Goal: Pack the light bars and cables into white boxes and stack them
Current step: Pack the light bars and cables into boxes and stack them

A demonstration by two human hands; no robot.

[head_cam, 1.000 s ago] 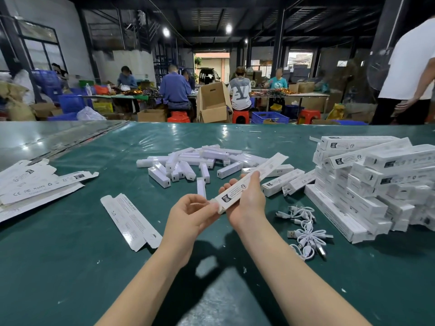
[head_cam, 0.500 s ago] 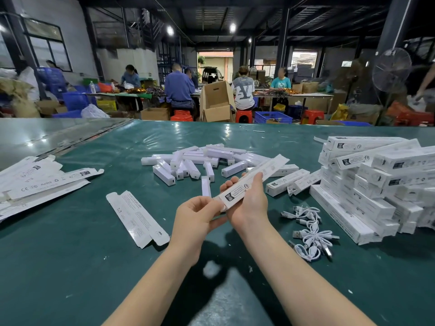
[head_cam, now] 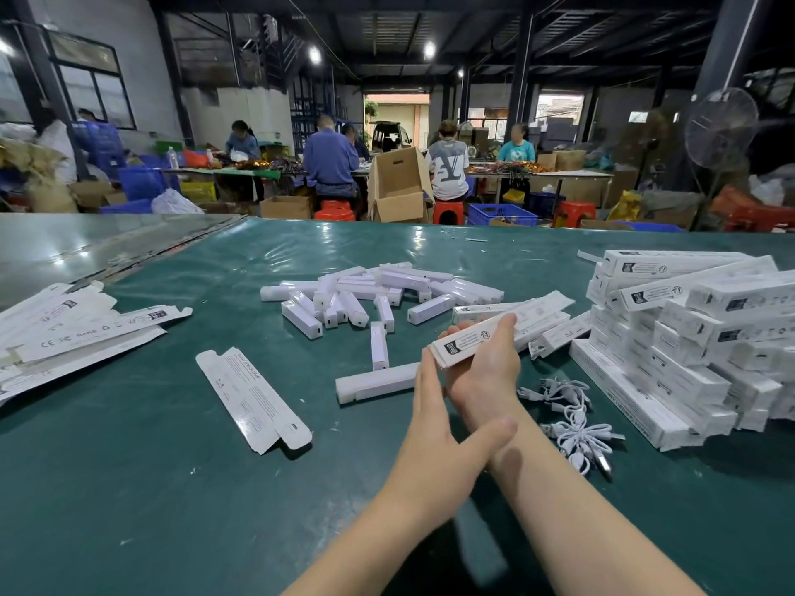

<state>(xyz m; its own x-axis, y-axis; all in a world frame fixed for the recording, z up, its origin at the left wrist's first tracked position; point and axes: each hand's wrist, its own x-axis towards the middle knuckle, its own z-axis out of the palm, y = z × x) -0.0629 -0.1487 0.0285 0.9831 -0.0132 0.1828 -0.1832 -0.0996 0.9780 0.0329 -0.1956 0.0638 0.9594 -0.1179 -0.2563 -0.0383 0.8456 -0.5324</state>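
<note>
My right hand [head_cam: 486, 372] grips a long white box [head_cam: 469, 339] above the green table [head_cam: 172, 488], holding it slanted up to the right. My left hand [head_cam: 434, 428] is flat, its thumb spread wide and its fingertips at the box's near end. One light bar [head_cam: 374, 382] lies on the table just left of my hands, and a loose pile of light bars [head_cam: 378, 290] lies beyond. White cables [head_cam: 568, 423] are bunched to the right of my right forearm. Packed white boxes [head_cam: 697, 337] are stacked at the right.
One unfolded flat box [head_cam: 254, 397] lies left of centre, and several more flat boxes [head_cam: 64, 329] are heaped at the left edge. Beyond the table's far edge, people sit at other benches among cardboard boxes [head_cam: 400, 187] and blue crates. A fan [head_cam: 720, 126] stands at the back right.
My left hand has let go of the box's near end and now lies flat with its fingers straight. The right hand has kept the box and moved a little to the right.
</note>
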